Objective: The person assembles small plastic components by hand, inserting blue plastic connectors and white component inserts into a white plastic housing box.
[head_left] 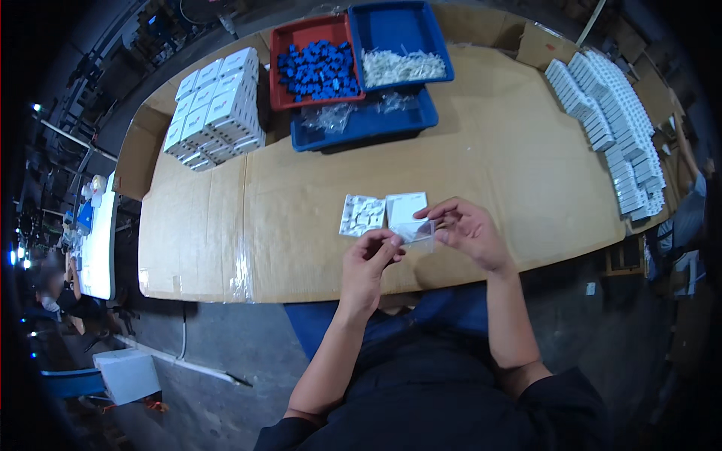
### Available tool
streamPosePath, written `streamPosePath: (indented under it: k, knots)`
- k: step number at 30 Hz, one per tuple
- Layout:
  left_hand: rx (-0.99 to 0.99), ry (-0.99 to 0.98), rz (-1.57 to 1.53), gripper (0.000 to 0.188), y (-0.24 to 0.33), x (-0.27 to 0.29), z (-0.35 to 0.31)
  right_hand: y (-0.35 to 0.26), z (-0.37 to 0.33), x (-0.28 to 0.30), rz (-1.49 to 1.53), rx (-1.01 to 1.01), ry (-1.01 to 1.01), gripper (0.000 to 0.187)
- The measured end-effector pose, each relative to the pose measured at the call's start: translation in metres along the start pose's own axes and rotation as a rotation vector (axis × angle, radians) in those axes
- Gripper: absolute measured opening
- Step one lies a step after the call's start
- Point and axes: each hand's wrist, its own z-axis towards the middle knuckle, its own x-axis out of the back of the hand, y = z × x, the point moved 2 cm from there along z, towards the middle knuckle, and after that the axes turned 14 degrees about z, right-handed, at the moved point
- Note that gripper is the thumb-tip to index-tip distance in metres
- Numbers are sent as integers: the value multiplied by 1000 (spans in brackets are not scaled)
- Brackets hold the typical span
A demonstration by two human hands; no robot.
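Observation:
Between my hands, just above the near part of the cardboard-covered table, is a small clear plastic bag (418, 232). My left hand (365, 264) pinches its left end between thumb and fingers. At its other end my right hand (475, 234) is closed, thumb and fingertips gripping the plastic. Right behind the bag lies a flat white box lid or panel (407, 204), partly covered by my right fingers. Touching or nearly touching its left side sits a shallow white box (362, 216) with small white pieces in it.
White boxes (216, 109) are stacked at the far left. A red tray (274, 84) of blue pieces and a blue tray (395, 30) of white pieces rest over another blue tray (361, 137) with clear bags. Rows of white boxes (613, 131) line the right. Another person (75, 301) is at far left.

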Motion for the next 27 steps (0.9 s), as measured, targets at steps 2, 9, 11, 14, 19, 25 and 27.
streamPosePath:
  k: [2,9,11,14,19,25,27]
  knots:
    - [47,48,-26,9,4,-3,-1,3,4,-2,-6,-23,27,35]
    - [-120,3,-77,19,15,-12,10,-14,19,-22,-30,-76,104,42]
    - [-113,10,-66,28,21,-13,7,-14,20,-26,-31,-75,112,44]
    - [-180,56,207,26,28,-11,3,-7,19,-32,-43,-79,114,37]
    - [-178,113,393,27,11,16,0,14,19,-34,-58,-163,123,25]
    - [-171,131,688,21,-10,51,-9,69,20,-17,-234,-380,78,20]
    - [-125,142,717,20,-11,58,-13,76,19,-18,-202,-381,75,25]
